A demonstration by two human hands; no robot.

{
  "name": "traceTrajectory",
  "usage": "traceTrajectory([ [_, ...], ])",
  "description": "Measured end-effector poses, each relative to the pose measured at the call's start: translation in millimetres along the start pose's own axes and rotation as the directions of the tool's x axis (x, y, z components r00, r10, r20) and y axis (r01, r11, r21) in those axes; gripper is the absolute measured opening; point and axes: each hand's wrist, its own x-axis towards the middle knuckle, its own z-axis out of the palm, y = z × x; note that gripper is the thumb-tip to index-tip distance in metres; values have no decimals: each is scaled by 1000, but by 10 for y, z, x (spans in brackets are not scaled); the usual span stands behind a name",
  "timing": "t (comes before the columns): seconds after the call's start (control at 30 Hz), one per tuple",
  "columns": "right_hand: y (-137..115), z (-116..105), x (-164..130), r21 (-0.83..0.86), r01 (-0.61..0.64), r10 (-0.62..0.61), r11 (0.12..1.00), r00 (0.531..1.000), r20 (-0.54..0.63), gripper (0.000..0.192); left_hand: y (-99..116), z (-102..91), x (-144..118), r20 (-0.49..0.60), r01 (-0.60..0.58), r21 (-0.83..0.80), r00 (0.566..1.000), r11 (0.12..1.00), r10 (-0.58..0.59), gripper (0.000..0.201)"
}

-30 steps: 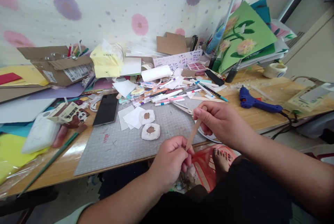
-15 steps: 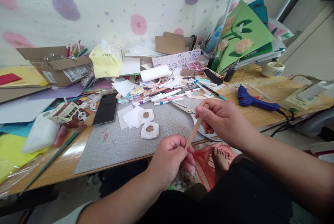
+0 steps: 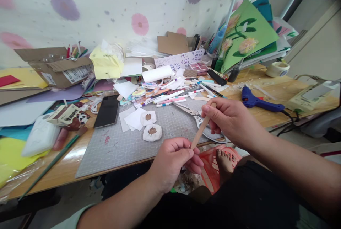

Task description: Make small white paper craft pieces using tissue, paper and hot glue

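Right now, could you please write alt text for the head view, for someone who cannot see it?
A left hand and a right hand hold a flat brown stick near its ends, slanted, at a cluttered desk. Nearby are a grey cutting mat, scissors and two white pieces with brown centres.

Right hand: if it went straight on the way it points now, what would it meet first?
Likely the scissors, with the markers beyond; depth is unclear, so the right hand might pass above them.
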Motion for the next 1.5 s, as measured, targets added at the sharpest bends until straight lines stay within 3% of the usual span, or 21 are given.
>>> traceTrajectory([
  [0.3, -37, 31, -13, -58, 22, -22, 998, 1000, 7, 28, -13, 48, 20, -64, 5, 20, 998, 1000, -4, 14],
  [0.5, 7, 3, 0, -7, 6, -6, 1000, 999, -34, 27, -18, 20, 12, -33, -6, 35, 999, 999, 7, 10],
  [0.7, 25, -27, 12, 72, -30, 35, 997, 997, -68, 28, -53, 4, -4, -150, -75, 312, 980, 947, 127, 13],
  [0.83, 23, -27, -11, 198, -31, 27, 980, 999, 20, 25, -41, 28, -5, -158, -114, 400, 969, 909, 192, 14],
  [1.0, -23, -23, -48, 294, -49, 1, 955, 987, 162, 17, -53, 18, 18, -179, -87, 294, 973, 952, 145, 12],
  [1.23, -43, -35, -63, 238, -46, 19, 970, 993, 117, 20, -89, 1, 41, -180, -30, 158, 982, 987, 59, 13],
  [1.5, 53, -128, -35, 357, -86, 59, 930, 995, 84, 26, -90, -6, -1, 11, -76, -52, 997, 996, 76, 7],
])
